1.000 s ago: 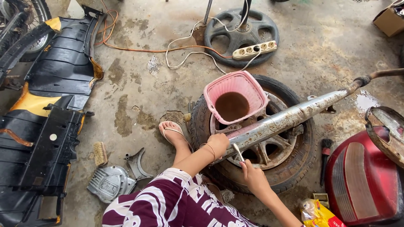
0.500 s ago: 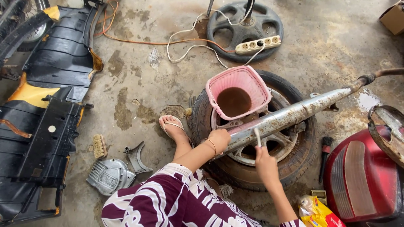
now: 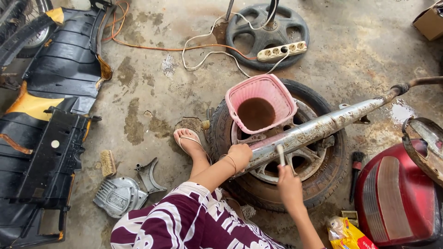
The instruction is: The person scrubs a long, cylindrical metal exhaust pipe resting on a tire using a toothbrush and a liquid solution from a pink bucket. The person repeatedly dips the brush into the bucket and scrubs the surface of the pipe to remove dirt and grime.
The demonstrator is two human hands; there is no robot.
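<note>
A stained, damp concrete floor fills the scene, grey with brown patches and a wet glint at the right. Black and yellow plastic body panels lie along the left edge, ribbed and dusty. A red glossy body part sits at lower right. In the middle a rubber tyre on a spoked metal wheel lies flat, and a pink slatted plastic basket holding brown liquid rests on its upper rim. A long, rusty, silver-grey exhaust pipe lies slanted across the wheel, tapering to the upper right. The left hand has its fingers curled around the pipe's lower end. The right hand has its fingers closed on a small brush, whose head touches the pipe. A white power strip lies on a black round base. A metal engine cover and a scrubbing brush lie near a sandalled foot.
</note>
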